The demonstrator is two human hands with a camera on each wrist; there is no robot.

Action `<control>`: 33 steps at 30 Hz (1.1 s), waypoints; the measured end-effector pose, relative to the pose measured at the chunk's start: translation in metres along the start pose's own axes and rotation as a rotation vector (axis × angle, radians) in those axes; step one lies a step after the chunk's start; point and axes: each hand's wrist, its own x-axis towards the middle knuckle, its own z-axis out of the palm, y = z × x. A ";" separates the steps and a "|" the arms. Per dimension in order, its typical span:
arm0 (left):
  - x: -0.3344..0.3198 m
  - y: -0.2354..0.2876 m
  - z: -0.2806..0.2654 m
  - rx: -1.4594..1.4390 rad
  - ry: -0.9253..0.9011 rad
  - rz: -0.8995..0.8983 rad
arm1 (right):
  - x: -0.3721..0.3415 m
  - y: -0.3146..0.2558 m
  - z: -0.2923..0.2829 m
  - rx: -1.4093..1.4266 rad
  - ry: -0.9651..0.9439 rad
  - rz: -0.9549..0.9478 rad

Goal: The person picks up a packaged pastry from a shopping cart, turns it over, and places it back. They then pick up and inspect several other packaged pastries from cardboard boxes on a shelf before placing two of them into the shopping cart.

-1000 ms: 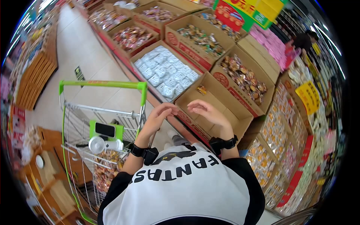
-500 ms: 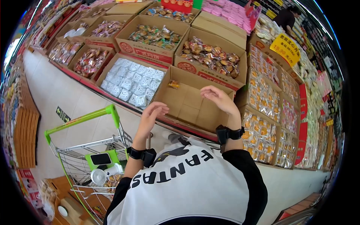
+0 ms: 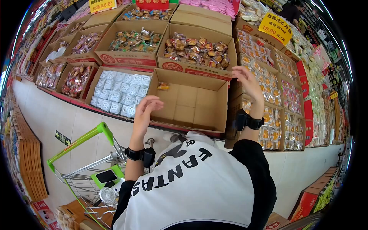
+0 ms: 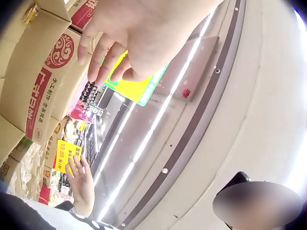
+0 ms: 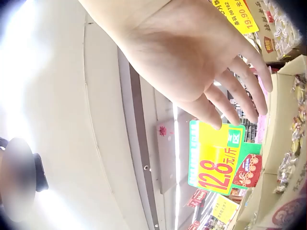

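Note:
My left hand (image 3: 143,113) is raised at the near left corner of a cardboard box (image 3: 195,97), with nothing in it. The right hand (image 3: 248,82) hovers past that box's right side, its palm bare in the right wrist view and the fingers (image 5: 235,91) loosely extended. Inside the box, one small wrapped pastry (image 3: 163,86) lies near the back left corner; the cardboard floor around it is bare. White-wrapped packets (image 3: 117,92) fill the box to the left. Behind, another box holds several wrapped pastries (image 3: 197,51).
A green-handled shopping cart (image 3: 78,143) stands at my left, carrying a phone (image 3: 106,176) and a small white fan (image 3: 107,195). Trays of packed pastries (image 3: 268,111) line the right. A yellow price sign (image 3: 275,28) rises behind them. Another person (image 3: 290,14) is at the far right.
The view has turned toward the display, so the boxes sit more squarely ahead. My hands have spread apart, the right one moving off to the right. Both stay without anything in them.

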 end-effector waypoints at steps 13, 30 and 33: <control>0.041 -0.011 0.013 0.037 -0.044 -0.024 | 0.070 0.039 0.010 -0.057 0.111 -0.018; 0.068 -0.039 0.013 0.040 -0.088 -0.128 | 0.222 0.100 0.069 -0.256 -0.168 0.073; 0.069 -0.042 0.010 0.049 -0.085 -0.137 | 0.232 0.087 0.083 -0.375 -0.277 0.042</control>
